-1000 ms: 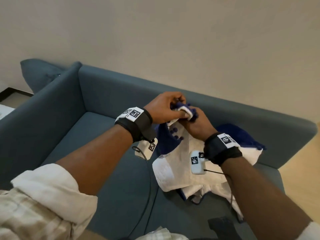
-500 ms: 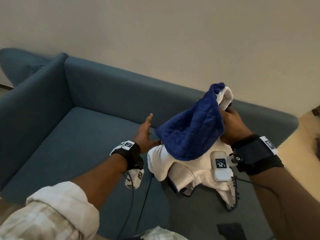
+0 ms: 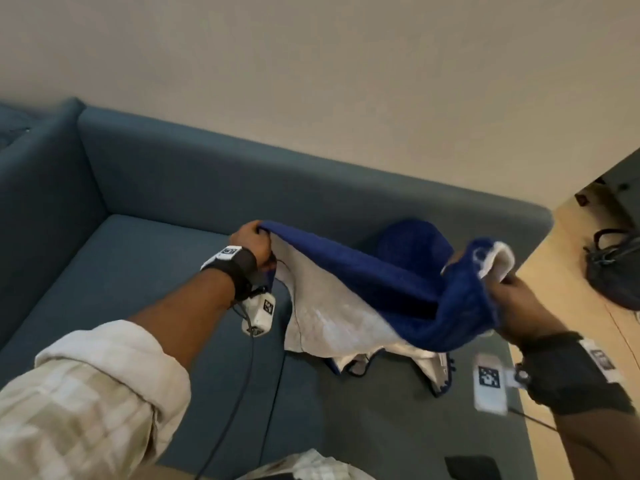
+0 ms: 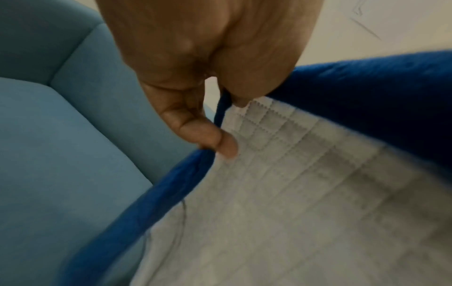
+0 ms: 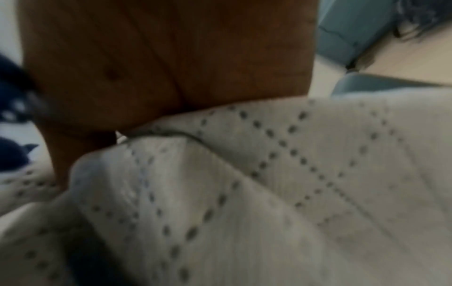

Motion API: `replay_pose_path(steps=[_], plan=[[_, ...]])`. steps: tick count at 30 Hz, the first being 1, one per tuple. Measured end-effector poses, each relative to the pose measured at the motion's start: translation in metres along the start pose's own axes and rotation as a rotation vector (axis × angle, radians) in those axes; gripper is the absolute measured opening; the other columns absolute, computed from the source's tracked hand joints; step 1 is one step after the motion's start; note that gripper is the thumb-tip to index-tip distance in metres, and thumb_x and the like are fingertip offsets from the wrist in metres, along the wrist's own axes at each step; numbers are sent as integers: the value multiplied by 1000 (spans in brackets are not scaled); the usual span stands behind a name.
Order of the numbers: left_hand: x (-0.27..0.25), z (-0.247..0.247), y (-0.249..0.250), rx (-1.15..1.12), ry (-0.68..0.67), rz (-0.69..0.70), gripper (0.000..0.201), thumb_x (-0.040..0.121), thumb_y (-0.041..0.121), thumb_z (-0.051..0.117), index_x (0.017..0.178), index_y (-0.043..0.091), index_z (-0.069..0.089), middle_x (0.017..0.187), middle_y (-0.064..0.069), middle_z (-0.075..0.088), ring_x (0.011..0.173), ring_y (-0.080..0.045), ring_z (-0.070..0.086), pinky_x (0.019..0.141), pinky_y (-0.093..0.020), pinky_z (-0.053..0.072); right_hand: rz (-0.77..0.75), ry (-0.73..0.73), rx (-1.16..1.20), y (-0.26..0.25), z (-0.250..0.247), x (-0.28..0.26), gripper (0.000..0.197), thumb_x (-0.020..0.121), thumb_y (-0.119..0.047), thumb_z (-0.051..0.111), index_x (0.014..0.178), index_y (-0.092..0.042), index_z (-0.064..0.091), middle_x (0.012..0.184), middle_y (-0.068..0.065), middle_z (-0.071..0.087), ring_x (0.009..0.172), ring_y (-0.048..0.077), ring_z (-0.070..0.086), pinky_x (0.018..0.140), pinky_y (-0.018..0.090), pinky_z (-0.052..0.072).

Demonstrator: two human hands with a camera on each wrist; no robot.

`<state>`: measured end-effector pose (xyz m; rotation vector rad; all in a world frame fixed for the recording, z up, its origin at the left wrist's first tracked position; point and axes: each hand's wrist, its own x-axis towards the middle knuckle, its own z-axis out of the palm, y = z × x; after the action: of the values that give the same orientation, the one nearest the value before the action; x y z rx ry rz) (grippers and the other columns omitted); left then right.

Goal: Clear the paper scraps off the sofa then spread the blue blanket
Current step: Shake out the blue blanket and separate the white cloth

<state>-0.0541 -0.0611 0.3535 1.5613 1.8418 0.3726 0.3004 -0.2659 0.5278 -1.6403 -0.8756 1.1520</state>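
The blue blanket (image 3: 391, 282), quilted, with a white underside, hangs stretched between my two hands above the sofa seat (image 3: 114, 271). My left hand (image 3: 254, 242) grips one corner at the left; in the left wrist view its fingers (image 4: 200, 135) pinch the blue edge of the blanket (image 4: 293, 193). My right hand (image 3: 512, 299) holds the other end at the right, near the sofa's open side. The right wrist view is blurred; it shows my palm (image 5: 171, 67) against the white stitched side of the blanket (image 5: 244, 193). The blanket's lower part lies bunched on the seat. No paper scraps show on the sofa.
The sofa has a backrest (image 3: 277, 181) against a plain wall and an armrest (image 3: 31, 188) at the left. A dark bag (image 3: 616, 268) lies on the wooden floor at the right. A small dark object (image 3: 471, 467) lies at the seat's front edge.
My left hand, which was open beside the blanket half a second ago, now grips a corner. Both hands have moved apart, and the blanket has opened out between them.
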Motion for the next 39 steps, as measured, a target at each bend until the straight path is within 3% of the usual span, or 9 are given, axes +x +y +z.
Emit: replay_pose_path(steps=[2, 6, 10, 20, 25, 30, 33, 36, 39], plan=[[0, -21, 2, -338, -47, -109, 39, 77, 16, 65, 116, 19, 66, 115, -10, 71, 95, -29, 71, 77, -46, 62, 24, -87, -209, 21, 11, -8, 20, 95, 8, 60, 95, -12, 64, 94, 18, 67, 82, 15, 71, 61, 22, 54], [-13, -48, 19, -910, -10, -101, 34, 103, 3, 39, 129, 17, 56, 97, -6, 62, 78, -17, 62, 59, -26, 57, 21, -527, -479, 82, 42, -5, 12, 87, -17, 80, 94, -13, 72, 91, 6, 74, 83, 6, 71, 82, 36, 59], [-27, -65, 18, -1161, 37, 9, 26, 102, 4, 43, 101, 15, 66, 91, -6, 68, 79, -16, 65, 68, -25, 54, 220, -1090, -786, 109, 75, 20, 66, 69, -27, 95, 127, -40, 68, 123, -7, 72, 114, 7, 69, 102, 29, 53], [-107, -89, 23, -1318, -464, 178, 33, 83, 18, 37, 52, 12, 45, 60, -7, 43, 57, -16, 45, 59, -27, 45, -299, -359, -323, 9, 188, 146, 37, 91, -35, 78, 119, -13, 66, 118, 6, 69, 90, 15, 71, 75, 24, 58], [-141, -113, -10, -1286, -519, 70, 32, 77, 19, 33, 47, 10, 38, 51, -6, 38, 50, -17, 44, 53, -24, 44, -29, -540, -285, 12, 243, 157, 52, 88, -65, 60, 123, -26, 60, 131, -3, 62, 101, 16, 66, 83, 36, 47], [-148, -131, -54, -1354, -398, -47, 25, 71, 20, 36, 49, 15, 26, 52, -7, 20, 51, -19, 37, 56, -28, 41, -129, -1022, -615, 79, 285, 142, 85, 84, -27, 79, 155, -38, 34, 161, 2, 41, 147, 13, 41, 123, 42, 36], [-155, -134, -74, -1372, -399, -82, 28, 71, 18, 32, 44, 13, 34, 49, -8, 33, 58, -21, 46, 69, -30, 45, -158, -1256, -821, 93, 312, 125, 71, 88, -3, 73, 146, -36, 47, 140, -10, 62, 125, 6, 61, 105, 36, 53], [-160, -130, -91, -1362, -434, -115, 25, 71, 19, 33, 47, 14, 35, 61, -8, 30, 64, -25, 40, 70, -33, 43, -299, -1267, -1091, 123, 343, 108, 31, 92, -8, 72, 79, -35, 67, 73, -41, 63, 75, -18, 59, 83, 33, 50], [-166, -128, -109, -1371, -442, -113, 22, 70, 21, 34, 50, 15, 33, 64, -8, 27, 63, -26, 38, 69, -36, 42, -378, -1318, -1172, 124, 355, 83, 37, 95, -7, 69, 76, -39, 68, 68, -31, 63, 70, -10, 61, 87, 31, 57]])
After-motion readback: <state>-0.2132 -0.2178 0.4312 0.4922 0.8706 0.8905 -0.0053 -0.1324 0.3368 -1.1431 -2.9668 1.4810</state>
